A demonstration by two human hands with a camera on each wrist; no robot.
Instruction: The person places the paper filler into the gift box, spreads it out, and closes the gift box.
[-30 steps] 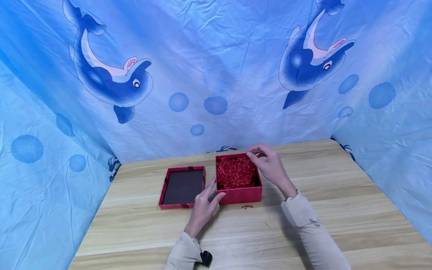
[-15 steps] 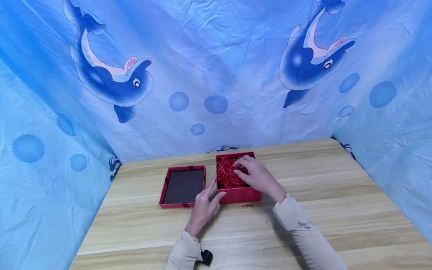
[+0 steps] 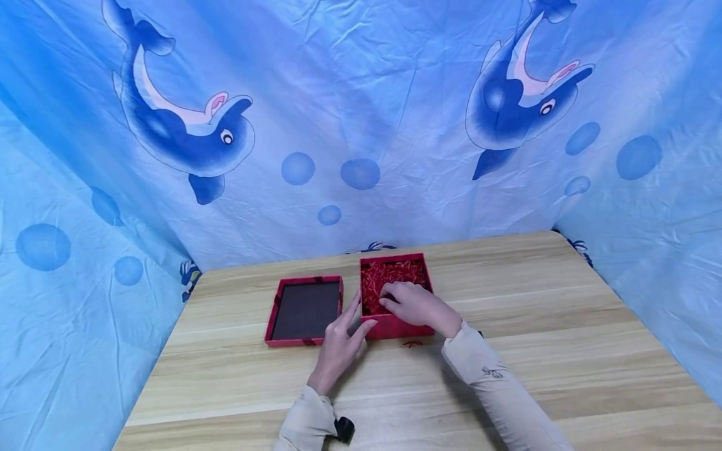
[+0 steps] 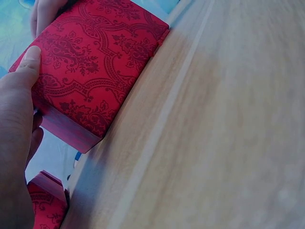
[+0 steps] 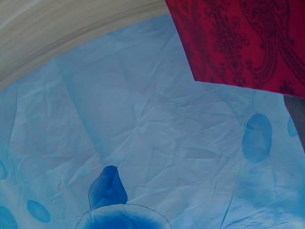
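A red patterned gift box (image 3: 395,327) stands uncovered on the table, filled with red shredded paper (image 3: 372,282). My left hand (image 3: 337,347) holds its near left corner, thumb on the front face and fingers along the left side. In the left wrist view the thumb (image 4: 31,64) presses the damask-printed front (image 4: 90,57). My right hand (image 3: 414,304) reaches over the front right rim with bent fingers, its fingertips at the shreds; whether they pinch any I cannot tell. The right wrist view shows mostly the box's side (image 5: 243,43).
To the left lies the red box lid (image 3: 304,311), dark inside facing up. A few loose red shreds (image 3: 412,343) lie in front of the box. A blue dolphin-printed curtain (image 3: 361,125) hangs behind the wooden table (image 3: 225,376).
My right hand has moved from the box's far right corner, over the shredded paper, toward its front. My left hand and the lid stay in place.
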